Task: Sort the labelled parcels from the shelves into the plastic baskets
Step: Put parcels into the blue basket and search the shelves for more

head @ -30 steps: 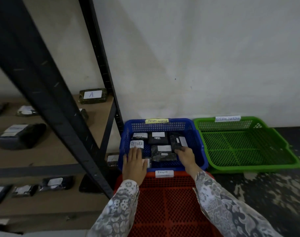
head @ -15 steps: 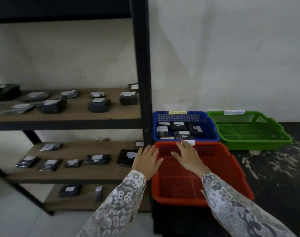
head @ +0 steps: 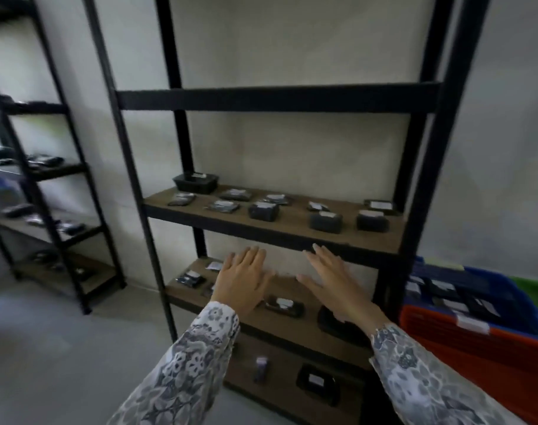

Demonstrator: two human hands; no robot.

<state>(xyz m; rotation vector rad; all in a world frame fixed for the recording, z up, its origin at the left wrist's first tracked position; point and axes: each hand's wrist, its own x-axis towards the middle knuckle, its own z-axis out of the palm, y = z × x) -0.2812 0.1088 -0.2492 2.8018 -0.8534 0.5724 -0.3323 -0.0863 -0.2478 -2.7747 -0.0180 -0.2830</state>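
Shelving (head: 280, 101) of black steel with brown boards stands before me against a pale wall. My left hand (head: 242, 282) and my right hand (head: 338, 285) are both raised in front of the lower middle board, palms down, fingers (head: 254, 256) spread flat and wide apart; neither grasps or touches anything that I can make out. Patterned grey-white sleeves (head: 197, 348) cover both forearms.

Upper middle board: a black tray (head: 195, 183) at the back left, and a row of dark labelled parcels (head: 263, 210) laid flat, each bearing a white label. Lower middle board: further parcels, among them a flat black one (head: 283, 305) lying between my two hands in the view, and a larger one partly hidden under my right wrist. Bottom board: a small upright item and a black parcel (head: 318, 380) with a white label.

At the far right, beside the rack: a red basket (head: 482, 351) nearest me, a blue basket (head: 464, 279) behind it holding several labelled parcels, and a sliver of a green basket (head: 533, 286) beyond. A second rack (head: 47, 167) stands at the left; its contents are blurred.
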